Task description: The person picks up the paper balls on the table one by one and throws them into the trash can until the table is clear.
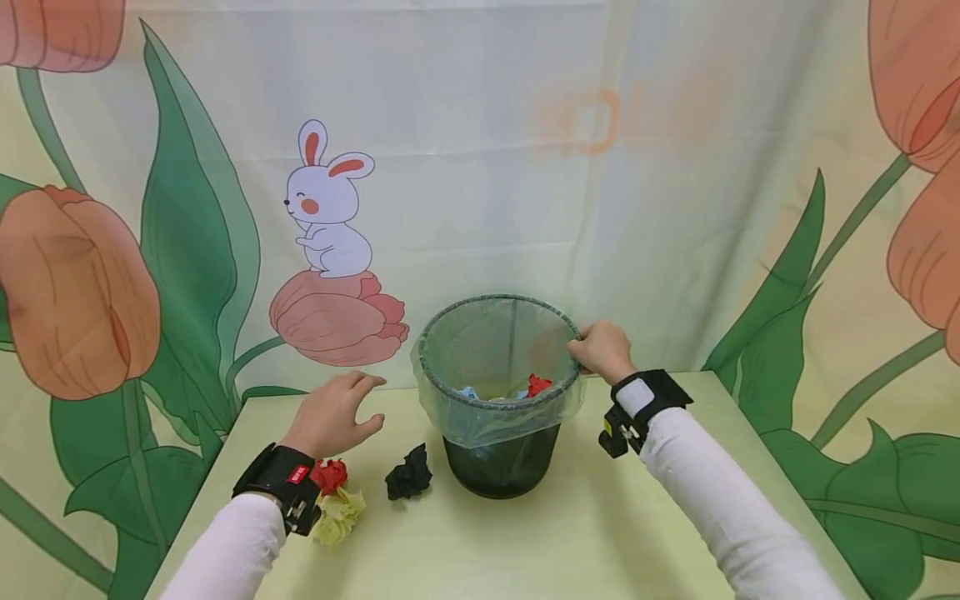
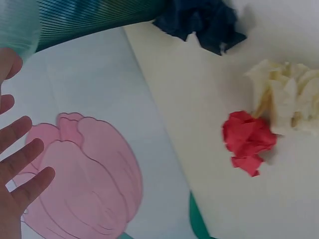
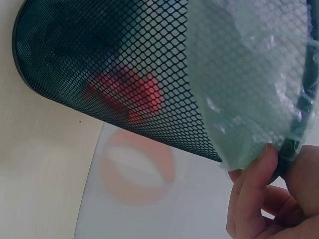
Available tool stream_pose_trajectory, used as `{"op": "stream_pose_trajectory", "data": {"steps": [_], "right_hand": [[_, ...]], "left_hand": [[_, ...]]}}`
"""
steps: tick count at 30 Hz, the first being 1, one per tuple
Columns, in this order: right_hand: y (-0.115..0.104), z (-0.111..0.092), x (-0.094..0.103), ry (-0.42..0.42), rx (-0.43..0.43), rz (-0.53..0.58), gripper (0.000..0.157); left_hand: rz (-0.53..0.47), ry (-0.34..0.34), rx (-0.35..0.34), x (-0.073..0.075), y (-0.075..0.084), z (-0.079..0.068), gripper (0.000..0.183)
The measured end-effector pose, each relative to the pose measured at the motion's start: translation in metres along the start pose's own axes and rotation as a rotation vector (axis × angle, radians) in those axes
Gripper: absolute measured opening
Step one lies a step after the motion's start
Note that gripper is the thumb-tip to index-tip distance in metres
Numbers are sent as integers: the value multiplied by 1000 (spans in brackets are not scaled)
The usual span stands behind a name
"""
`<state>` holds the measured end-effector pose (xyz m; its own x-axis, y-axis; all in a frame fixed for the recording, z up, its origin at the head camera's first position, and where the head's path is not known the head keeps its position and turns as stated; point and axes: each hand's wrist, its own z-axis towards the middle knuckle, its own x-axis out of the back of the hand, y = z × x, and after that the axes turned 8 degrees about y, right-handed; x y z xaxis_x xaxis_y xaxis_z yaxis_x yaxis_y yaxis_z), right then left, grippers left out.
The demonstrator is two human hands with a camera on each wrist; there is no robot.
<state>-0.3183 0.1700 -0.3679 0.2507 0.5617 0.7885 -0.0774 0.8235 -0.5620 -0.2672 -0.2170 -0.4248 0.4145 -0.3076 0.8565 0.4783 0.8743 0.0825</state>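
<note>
A dark mesh trash can [image 1: 501, 462] stands on the table, lined with a thin translucent bag [image 1: 450, 408] folded over its rim. My right hand [image 1: 606, 352] grips the rim and the bag's edge on the right side; in the right wrist view the fingers [image 3: 254, 181] curl round it. Inside lie a red crumpled paper [image 1: 537, 385] and some blue pieces. My left hand [image 1: 333, 414] is held left of the can, fingers spread and holding nothing. Below it on the table are a red paper ball [image 2: 247, 139], a cream-yellow paper ball [image 1: 339, 515] and a black paper ball [image 1: 408, 473].
The pale table [image 1: 637, 533] meets a hanging cloth [image 1: 480, 167] at its back edge, close behind the can. Printed tulips and a rabbit [image 1: 330, 208] cover that cloth. Each wrist wears a black strap [image 1: 652, 396] with a small camera.
</note>
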Motion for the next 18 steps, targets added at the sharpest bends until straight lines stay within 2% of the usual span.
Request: {"op": "stream_pose_trajectory", "data": {"steps": [6, 13, 18], "right_hand": [[-1, -1, 0, 4, 1, 1, 44], [-1, 0, 0, 1, -1, -4, 43], [-1, 1, -1, 0, -14, -7, 42]], "left_hand": [[-23, -47, 97, -17, -9, -28, 51], [-11, -70, 141, -35, -17, -60, 55], [-26, -118, 202, -45, -20, -79, 60]]}}
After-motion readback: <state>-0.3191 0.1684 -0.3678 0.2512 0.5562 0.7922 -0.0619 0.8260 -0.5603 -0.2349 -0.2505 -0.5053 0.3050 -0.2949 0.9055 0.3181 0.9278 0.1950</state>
